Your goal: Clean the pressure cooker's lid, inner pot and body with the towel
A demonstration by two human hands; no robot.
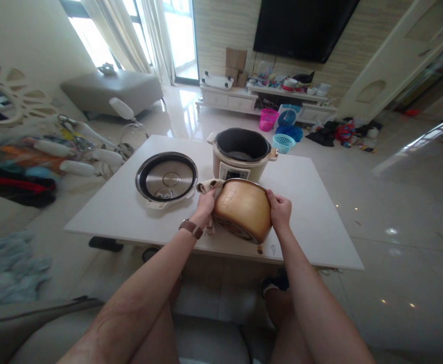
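Note:
A golden inner pot (244, 210) is tilted on its side above the near edge of the white table (312, 222). My right hand (279, 210) grips the pot's right rim. My left hand (206, 202), with a brown watch on its wrist, presses a beige cloth (210, 186) against the pot's left side. Behind the pot stands the cooker body (241, 151), open and dark inside. The cooker's lid (167, 179) lies upside down on the table to the left.
A rack with white-handled tools and scissors (73, 146) stands left of the table. A grey sofa (111, 91), a TV cabinet (266, 96) and coloured baskets (282, 141) lie beyond on the glossy floor. My knees are below the table edge.

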